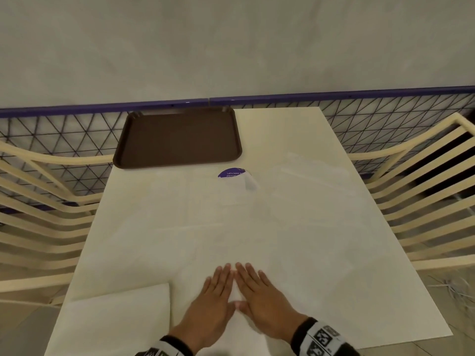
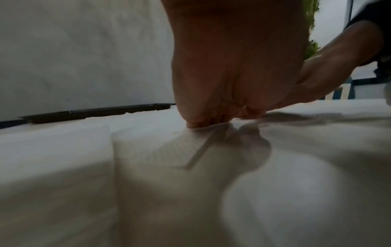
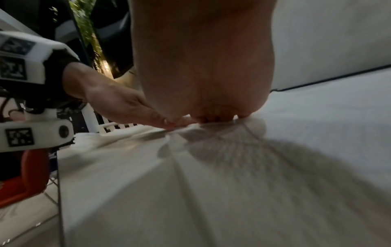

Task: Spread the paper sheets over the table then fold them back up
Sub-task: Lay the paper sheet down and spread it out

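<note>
Thin white paper sheets (image 1: 210,227) lie spread over most of the white table (image 1: 295,129), hard to tell apart from it. A folded stack of sheets (image 1: 120,322) sits at the near left corner. My left hand (image 1: 213,296) and right hand (image 1: 259,296) lie flat side by side on the paper near the front edge, fingers straight and pointing away, thumbs touching. In the left wrist view the left palm (image 2: 228,80) presses down on the paper (image 2: 148,150). The right wrist view shows my right palm (image 3: 201,75) flat on the sheet (image 3: 211,183).
A brown tray (image 1: 177,137) rests empty at the far left of the table. A purple round sticker (image 1: 232,173), partly covered by paper, lies just in front of it. Cream slatted chairs (image 1: 424,201) flank both sides. A dark mesh fence (image 1: 64,134) runs behind.
</note>
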A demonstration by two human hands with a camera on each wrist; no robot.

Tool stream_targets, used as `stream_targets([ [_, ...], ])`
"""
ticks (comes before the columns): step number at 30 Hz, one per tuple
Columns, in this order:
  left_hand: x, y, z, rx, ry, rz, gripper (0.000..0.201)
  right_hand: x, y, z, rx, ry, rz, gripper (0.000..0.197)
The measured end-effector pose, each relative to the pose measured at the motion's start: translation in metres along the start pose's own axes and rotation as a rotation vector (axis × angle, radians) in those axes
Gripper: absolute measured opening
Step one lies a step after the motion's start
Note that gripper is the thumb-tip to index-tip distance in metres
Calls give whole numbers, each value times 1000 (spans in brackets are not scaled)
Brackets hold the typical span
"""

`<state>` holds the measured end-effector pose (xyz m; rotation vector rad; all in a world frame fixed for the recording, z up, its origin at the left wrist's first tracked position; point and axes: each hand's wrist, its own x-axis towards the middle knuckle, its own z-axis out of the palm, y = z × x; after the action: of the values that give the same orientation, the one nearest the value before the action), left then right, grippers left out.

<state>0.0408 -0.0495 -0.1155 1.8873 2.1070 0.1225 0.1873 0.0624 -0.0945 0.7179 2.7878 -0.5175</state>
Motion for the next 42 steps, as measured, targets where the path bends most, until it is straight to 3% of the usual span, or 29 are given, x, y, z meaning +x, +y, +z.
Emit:
stream_targets([
  [3,-1,-7,3,39,-106,-16,69,-4,5,-4,-32,-80,54,61],
  [7,-15,-19,-4,98,-125,-116,70,-21,22,-17,-91,-234,132,60],
  [12,-28,-40,-5,69,-59,-194,72,-40,42,-29,-11,-237,223,56],
  [14,-21,-35,-19,-7,41,-216,72,-37,46,-34,-85,-140,208,70],
  [17,-2,-29,-40,-184,273,-378,40,-35,42,-40,-61,-197,256,75],
  [18,6,-29,-45,-228,267,-458,34,-33,40,-42,-57,-139,257,74],
  [20,22,-28,-53,-292,176,-603,42,-35,46,-35,-27,-143,237,79],
  [21,29,-28,-56,-307,128,-663,48,-33,45,-36,-38,-126,208,76],
  [24,48,-28,-62,-481,96,-827,59,-31,40,-43,27,-114,220,38],
  [26,55,-32,-65,-631,69,-887,63,-29,36,-45,40,-34,168,35],
  [28,59,-32,-70,-650,-7,-871,55,-24,37,-46,78,62,142,38],
  [31,55,-25,-80,-640,31,-788,17,-11,35,-59,26,21,133,39],
  [33,52,-19,-83,-647,127,-705,33,-2,33,-67,13,0,156,43],
  [35,42,-8,-95,-661,209,-577,33,9,25,-79,27,42,123,57],
  [38,24,4,-113,-612,317,-373,27,30,8,-97,91,120,-40,73],
  [40,9,4,-128,-585,370,-307,24,43,-6,-110,167,82,-97,59],
  [42,-9,-3,-143,-617,434,-323,29,54,-20,-122,295,-7,-81,29],
])
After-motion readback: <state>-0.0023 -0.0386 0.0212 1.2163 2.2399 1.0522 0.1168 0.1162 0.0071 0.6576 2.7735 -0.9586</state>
